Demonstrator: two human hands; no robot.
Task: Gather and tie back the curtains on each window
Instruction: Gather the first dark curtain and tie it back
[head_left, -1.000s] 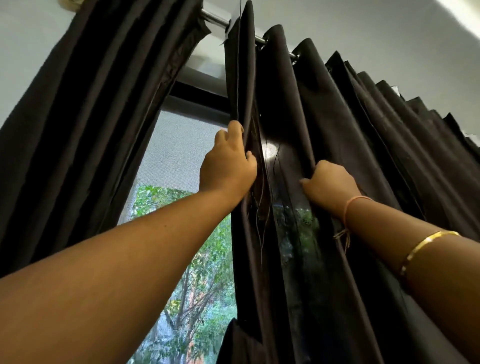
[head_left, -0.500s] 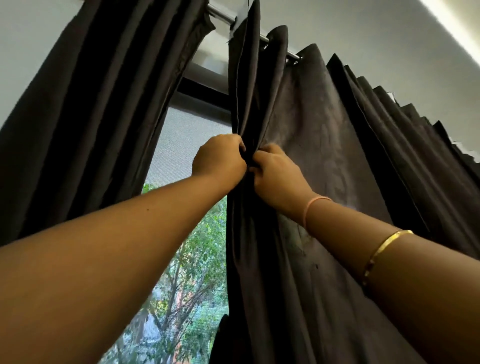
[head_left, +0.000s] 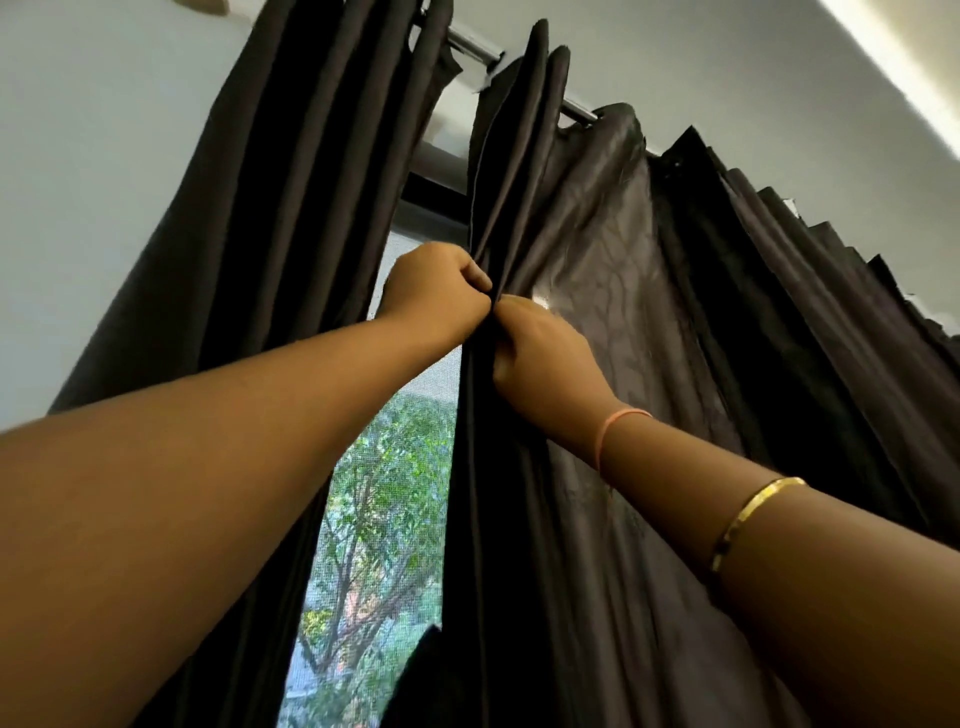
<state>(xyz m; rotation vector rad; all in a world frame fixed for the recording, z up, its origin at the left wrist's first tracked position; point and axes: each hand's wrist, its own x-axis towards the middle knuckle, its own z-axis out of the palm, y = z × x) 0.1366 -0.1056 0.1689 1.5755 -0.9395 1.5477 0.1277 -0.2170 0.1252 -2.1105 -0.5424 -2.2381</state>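
Two dark brown curtains hang from a metal rod (head_left: 470, 44) over a window. The left curtain (head_left: 291, 208) is bunched into tight folds against the wall. The right curtain (head_left: 649, 322) spreads in pleats toward the right. My left hand (head_left: 434, 296) grips the inner edge of the right curtain with curled fingers. My right hand (head_left: 545, 353) grips the same gathered folds just below and beside it, knuckles almost touching the left hand. A pink band and a gold bangle sit on my right forearm.
The window (head_left: 384, 499) shows through the gap between the curtains, with a mesh screen and green trees outside. A dark window frame (head_left: 434, 192) runs across the top of the gap. White wall and ceiling surround the rod.
My right hand moved left from a separate pleat to meet my left hand, pulling the right curtain's folds together. Both hands now sit slightly lower on the gathered edge.
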